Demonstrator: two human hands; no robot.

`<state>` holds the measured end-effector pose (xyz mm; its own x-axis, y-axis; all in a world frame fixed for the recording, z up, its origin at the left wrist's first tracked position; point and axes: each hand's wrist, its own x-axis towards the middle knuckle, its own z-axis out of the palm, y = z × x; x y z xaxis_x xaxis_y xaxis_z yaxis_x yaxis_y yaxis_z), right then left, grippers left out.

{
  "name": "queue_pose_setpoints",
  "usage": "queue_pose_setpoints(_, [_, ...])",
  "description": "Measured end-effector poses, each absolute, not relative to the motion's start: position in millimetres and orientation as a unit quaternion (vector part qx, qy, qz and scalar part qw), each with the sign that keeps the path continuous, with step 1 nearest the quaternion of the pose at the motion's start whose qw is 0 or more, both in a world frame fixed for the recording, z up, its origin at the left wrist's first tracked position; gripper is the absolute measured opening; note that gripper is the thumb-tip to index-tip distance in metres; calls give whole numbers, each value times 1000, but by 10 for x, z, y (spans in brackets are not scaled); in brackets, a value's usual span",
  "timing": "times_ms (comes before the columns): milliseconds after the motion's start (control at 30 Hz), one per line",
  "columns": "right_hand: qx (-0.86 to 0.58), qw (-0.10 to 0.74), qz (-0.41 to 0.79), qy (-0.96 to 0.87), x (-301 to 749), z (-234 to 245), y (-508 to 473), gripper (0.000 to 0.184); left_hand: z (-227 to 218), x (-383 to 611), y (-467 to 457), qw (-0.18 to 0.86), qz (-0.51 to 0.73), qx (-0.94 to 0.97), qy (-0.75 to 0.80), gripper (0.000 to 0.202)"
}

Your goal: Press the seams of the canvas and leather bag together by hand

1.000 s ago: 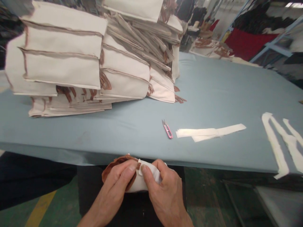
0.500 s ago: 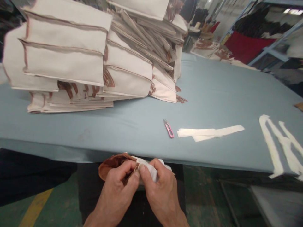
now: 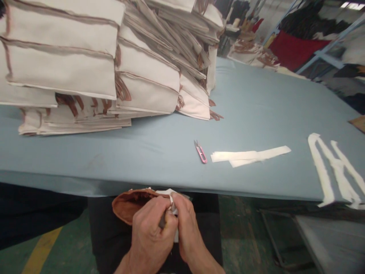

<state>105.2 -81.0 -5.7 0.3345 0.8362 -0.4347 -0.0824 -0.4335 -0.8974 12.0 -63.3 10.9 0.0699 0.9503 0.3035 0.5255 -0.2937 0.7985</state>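
Note:
A brown fabric piece [image 3: 125,207] with white cloth [image 3: 167,191] joined to it lies over my lap at the table's front edge. My left hand [image 3: 155,224] is closed on the brown fabric near where it meets the white cloth. Pressed up against it, my right hand [image 3: 186,220] pinches the white cloth, its fingertips touching the left ones. What lies between the fingertips is mostly hidden. Pink thread snips [image 3: 201,153] rest on the table beyond my hands, beside several white fabric strips [image 3: 248,156].
The blue-grey table [image 3: 256,110] spans the view. Tall stacks of cream fabric pieces [image 3: 62,68] with brown edging and ties stand at the back left. More white strips [image 3: 338,167] hang over the right front edge. Shelving with red cloth [image 3: 296,47] is behind.
My right hand has turned and drawn in against the left, bunching the white cloth. The brown piece opens wider on the left. The view has shifted slightly.

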Motion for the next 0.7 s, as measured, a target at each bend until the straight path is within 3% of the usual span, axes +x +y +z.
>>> queue_pose_setpoints(200, [-596,389,599,-367,1150,64,-630,51,168,91,-629,345,407,652,538,23])
queue_pose_setpoints(400, [-531,321,659,-426,1382,152,-545,75,333,-166,-440,467,373,616,513,26])
queue_pose_setpoints(600, [-486,262,712,-433,1614,290,-934,81,635,-366,-305,531,324,587,518,22])
queue_pose_setpoints(700, [-531,222,677,-459,1713,297,-1148,76,736,-352,-251,577,289,570,509,24])
